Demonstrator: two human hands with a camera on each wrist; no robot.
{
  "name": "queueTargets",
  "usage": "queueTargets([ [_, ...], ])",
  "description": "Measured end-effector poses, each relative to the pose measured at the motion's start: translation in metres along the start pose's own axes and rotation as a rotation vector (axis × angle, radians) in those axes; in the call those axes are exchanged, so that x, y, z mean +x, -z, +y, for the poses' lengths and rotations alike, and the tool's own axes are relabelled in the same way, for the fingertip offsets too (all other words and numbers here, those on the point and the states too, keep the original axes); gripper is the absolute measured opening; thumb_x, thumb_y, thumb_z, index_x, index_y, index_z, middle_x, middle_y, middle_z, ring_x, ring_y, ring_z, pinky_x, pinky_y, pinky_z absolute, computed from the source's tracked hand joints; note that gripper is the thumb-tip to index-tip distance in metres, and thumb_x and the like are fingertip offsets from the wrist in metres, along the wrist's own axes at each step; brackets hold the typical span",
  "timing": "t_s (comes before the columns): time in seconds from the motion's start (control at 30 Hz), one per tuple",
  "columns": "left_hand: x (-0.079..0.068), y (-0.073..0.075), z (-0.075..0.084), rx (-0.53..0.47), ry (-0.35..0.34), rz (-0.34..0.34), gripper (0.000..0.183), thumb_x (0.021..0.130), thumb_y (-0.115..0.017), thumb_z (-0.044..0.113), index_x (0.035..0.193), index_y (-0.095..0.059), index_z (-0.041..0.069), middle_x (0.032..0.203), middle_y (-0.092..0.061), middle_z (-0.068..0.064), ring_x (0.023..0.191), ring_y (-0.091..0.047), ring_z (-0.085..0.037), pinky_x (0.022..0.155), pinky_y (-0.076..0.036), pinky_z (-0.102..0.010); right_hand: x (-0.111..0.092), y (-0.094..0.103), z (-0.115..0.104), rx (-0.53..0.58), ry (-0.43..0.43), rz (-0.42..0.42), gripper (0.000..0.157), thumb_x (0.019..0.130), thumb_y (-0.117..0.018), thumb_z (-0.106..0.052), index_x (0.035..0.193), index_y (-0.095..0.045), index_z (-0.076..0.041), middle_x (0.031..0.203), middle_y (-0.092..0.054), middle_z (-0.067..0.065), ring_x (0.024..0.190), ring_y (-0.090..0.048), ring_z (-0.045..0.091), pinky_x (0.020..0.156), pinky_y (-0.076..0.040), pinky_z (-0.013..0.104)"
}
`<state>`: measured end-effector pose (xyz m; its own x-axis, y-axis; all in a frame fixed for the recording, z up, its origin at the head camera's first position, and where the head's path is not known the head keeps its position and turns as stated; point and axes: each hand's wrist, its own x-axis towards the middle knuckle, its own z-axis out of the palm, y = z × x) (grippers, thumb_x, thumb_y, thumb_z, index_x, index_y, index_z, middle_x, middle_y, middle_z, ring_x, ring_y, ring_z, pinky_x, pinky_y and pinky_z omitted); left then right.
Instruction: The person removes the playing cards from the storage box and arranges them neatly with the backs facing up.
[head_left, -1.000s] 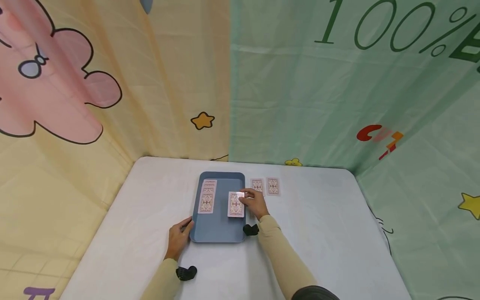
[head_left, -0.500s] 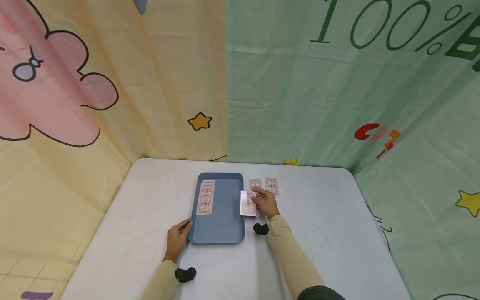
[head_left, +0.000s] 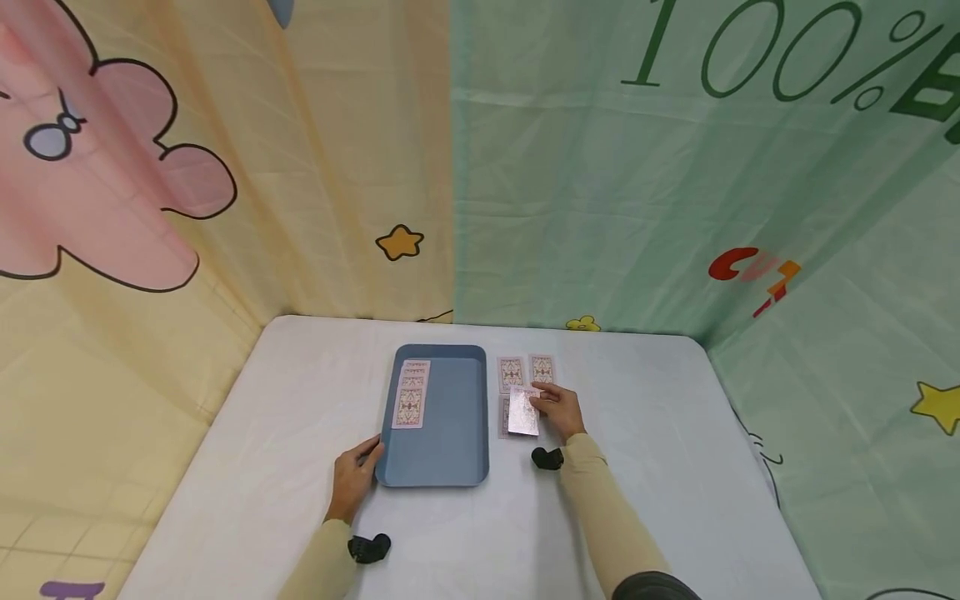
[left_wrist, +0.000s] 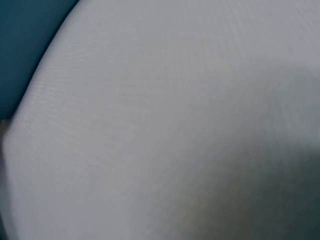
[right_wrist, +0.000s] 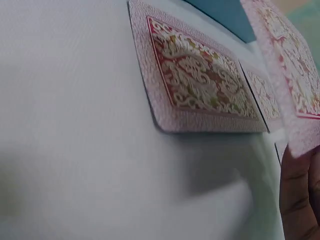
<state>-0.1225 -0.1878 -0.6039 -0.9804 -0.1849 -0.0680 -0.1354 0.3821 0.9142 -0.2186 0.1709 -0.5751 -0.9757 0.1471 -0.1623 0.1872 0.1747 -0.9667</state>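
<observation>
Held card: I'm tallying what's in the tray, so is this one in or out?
Out. In the head view, the right hand holds the card to the right of the blue tray, clear of its rim.

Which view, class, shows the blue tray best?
The head view: it shows almost the whole blue tray, rim included. The left wrist view has only a piece, upper left; the right wrist view, a smaller piece at the top.
</observation>
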Motion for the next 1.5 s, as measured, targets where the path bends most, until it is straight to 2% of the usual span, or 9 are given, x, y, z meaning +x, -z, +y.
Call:
queueTargets([
  [0.37, 0.000, 0.001, -0.002, -0.003, 0.005, -0.003, 0.038, 0.098, -0.057, 0.016, 0.128, -0.058, -0.008, 0.126, -0.059, -0.025, 0.120, -0.054, -0.038, 0.099, -0.043, -0.050, 0.004, 0.021, 0.013, -0.051, -0.037, 0.022, 0.034, 0.084, -0.070, 0.002, 0.117, -0.067, 0.004, 0.091, -0.060, 0.007, 0.080, -0.052, 0.011, 0.065, -0.048, 0.016],
  [0.53, -0.001, 0.002, 0.000, -0.003, 0.005, 0.001, 0.037, 0.098, -0.057, 0.016, 0.127, -0.058, -0.008, 0.126, -0.060, -0.025, 0.119, -0.055, -0.038, 0.098, -0.043, -0.050, 0.007, 0.028, 0.020, -0.077, -0.052, 0.025, 0.033, 0.084, -0.071, 0.001, 0.117, -0.068, 0.002, 0.088, -0.059, 0.005, 0.076, -0.052, 0.010, 0.063, -0.048, 0.017],
  [0.77, -0.002, 0.003, 0.000, 0.014, -0.004, 0.005, 0.037, 0.098, -0.057, 0.015, 0.126, -0.058, -0.009, 0.126, -0.059, -0.026, 0.120, -0.054, -0.039, 0.099, -0.043, -0.050, 0.012, 0.036, 0.023, -0.096, -0.045, 0.007, 0.032, 0.084, -0.071, 0.002, 0.115, -0.066, 0.007, 0.083, -0.060, 0.004, 0.070, -0.054, 0.007, 0.061, -0.049, 0.017],
  [0.97, 0.000, 0.001, -0.001, 0.005, -0.011, 0.023, 0.035, 0.097, -0.058, 0.013, 0.125, -0.060, -0.008, 0.124, -0.060, -0.026, 0.117, -0.056, -0.038, 0.097, -0.044, -0.050, 0.015, 0.040, 0.020, -0.165, -0.020, -0.014, 0.032, 0.083, -0.071, 0.002, 0.115, -0.066, 0.008, 0.086, -0.063, 0.008, 0.071, -0.055, 0.010, 0.062, -0.048, 0.019],
  [1.13, 0.001, -0.001, -0.003, 0.005, -0.017, 0.021, 0.035, 0.097, -0.058, 0.015, 0.124, -0.061, -0.008, 0.124, -0.061, -0.025, 0.118, -0.056, -0.038, 0.098, -0.044, -0.049, 0.016, 0.042, 0.019, -0.259, -0.023, -0.019, 0.032, 0.082, -0.073, -0.001, 0.113, -0.069, 0.004, 0.087, -0.064, 0.010, 0.073, -0.055, 0.014, 0.062, -0.047, 0.021],
  [1.37, 0.001, 0.000, -0.001, 0.020, -0.026, 0.026, 0.035, 0.097, -0.058, 0.014, 0.124, -0.060, -0.009, 0.123, -0.061, -0.026, 0.118, -0.056, -0.039, 0.098, -0.043, -0.051, 0.018, 0.038, 0.017, -0.380, 0.083, -0.040, 0.031, 0.080, -0.074, 0.000, 0.110, -0.069, 0.005, 0.084, -0.065, 0.012, 0.074, -0.057, 0.017, 0.063, -0.047, 0.024],
  [1.5, 0.001, 0.000, -0.002, 0.020, -0.018, 0.022, 0.035, 0.097, -0.058, 0.014, 0.125, -0.060, -0.008, 0.124, -0.061, -0.025, 0.118, -0.056, -0.038, 0.098, -0.043, -0.050, 0.019, 0.036, 0.019, -0.441, 0.113, -0.031, 0.030, 0.079, -0.076, 0.000, 0.108, -0.070, 0.005, 0.081, -0.062, 0.010, 0.072, -0.055, 0.017, 0.062, -0.045, 0.025],
])
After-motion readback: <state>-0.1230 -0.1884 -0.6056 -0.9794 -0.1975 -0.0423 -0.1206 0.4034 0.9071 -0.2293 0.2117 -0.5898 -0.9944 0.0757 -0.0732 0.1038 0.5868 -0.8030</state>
